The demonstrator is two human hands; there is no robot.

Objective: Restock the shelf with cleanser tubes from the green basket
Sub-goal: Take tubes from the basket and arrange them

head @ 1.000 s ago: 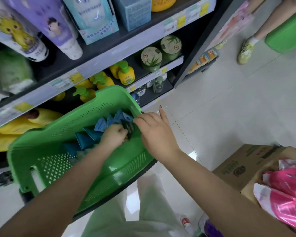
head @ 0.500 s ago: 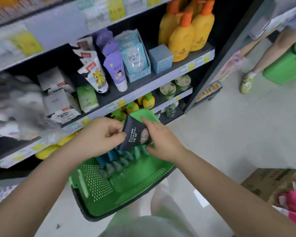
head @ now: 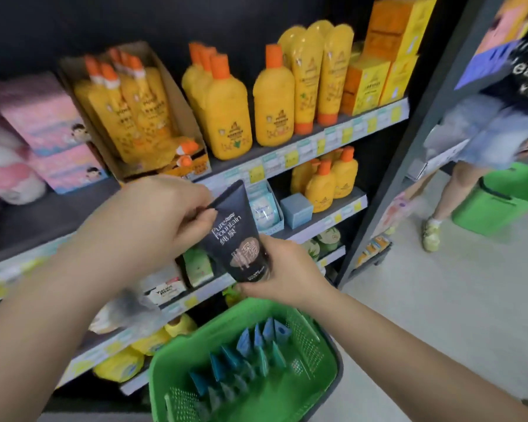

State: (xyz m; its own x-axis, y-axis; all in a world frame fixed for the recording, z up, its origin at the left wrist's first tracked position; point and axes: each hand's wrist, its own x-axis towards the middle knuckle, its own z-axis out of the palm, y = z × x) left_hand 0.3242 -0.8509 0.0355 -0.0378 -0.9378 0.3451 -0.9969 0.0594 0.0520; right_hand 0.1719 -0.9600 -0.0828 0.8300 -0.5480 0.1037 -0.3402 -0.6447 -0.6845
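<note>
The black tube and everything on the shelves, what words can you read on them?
"Pure Fountain" on the black tube, held by left hand and right hand.
Chinese characters below it: too blurred to read.
Yellow bottles: labels too blurred.
Shelf price tags: too small.
White box: too blurred.

both forearms bare to the frame edge — no sleeves, watch or rings showing.

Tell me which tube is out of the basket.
The dark tube, held between the left hand and the right hand. The other tubes are blue and teal and stand in the green basket.
</note>
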